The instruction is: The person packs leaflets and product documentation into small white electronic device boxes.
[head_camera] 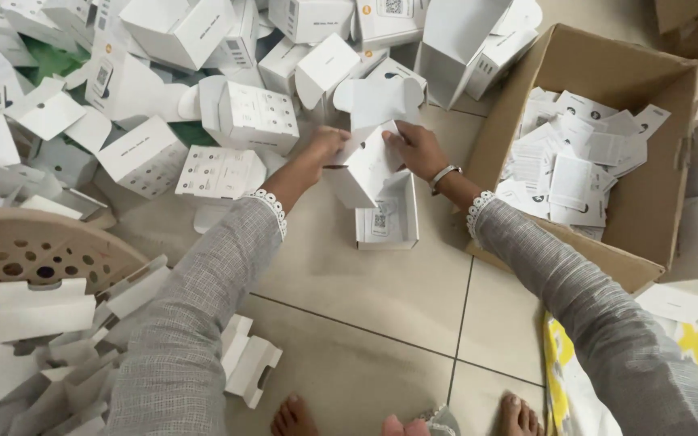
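My left hand (323, 147) and my right hand (415, 148) both grip a small white cardboard box (365, 169) held over the tiled floor, its flap open at the top. My left hand holds its left side, my right hand its upper right edge. A bracelet sits on my right wrist. Just below the held box lies an open white box tray (388, 220) with a printed leaflet inside. Grey checked sleeves with white lace cuffs cover both arms.
A big heap of white boxes (203, 73) fills the far left and top. A brown carton (648, 186) at right holds many paper leaflets. A perforated tan basket (18, 258) and white card inserts (58, 339) lie at left. My bare feet show at the bottom.
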